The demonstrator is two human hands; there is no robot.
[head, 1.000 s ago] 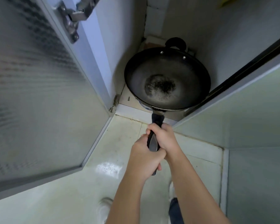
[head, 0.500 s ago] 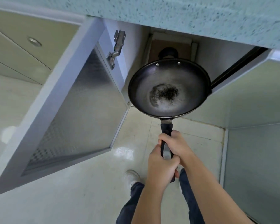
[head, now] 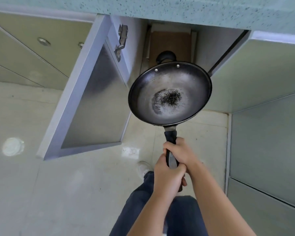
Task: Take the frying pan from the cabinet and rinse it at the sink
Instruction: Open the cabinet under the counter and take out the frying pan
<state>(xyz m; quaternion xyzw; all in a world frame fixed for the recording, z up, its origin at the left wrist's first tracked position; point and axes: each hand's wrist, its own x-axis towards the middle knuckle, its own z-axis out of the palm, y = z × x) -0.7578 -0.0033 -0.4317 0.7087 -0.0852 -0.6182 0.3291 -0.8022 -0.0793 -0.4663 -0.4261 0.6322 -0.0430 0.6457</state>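
Observation:
A black frying pan [head: 170,94] with dark specks and a pale ring in its middle hangs level in the air, out in front of the open cabinet [head: 170,46]. Its long black handle points toward me. Both hands grip that handle: my right hand [head: 180,153] sits higher up, nearer the pan, and my left hand [head: 168,176] wraps the lower end. A small black loop handle shows at the pan's far rim. No sink is in view.
The cabinet's left door [head: 92,103] swings wide open with its hinge [head: 121,41] showing. Its right door [head: 262,68] is open too. The speckled countertop edge [head: 160,9] runs overhead. My legs and a shoe [head: 144,167] stand on the tiled floor.
The pan has come out of the cabinet and risen toward me, both hands still on the handle. My view has pulled back and up, so the countertop edge now shows.

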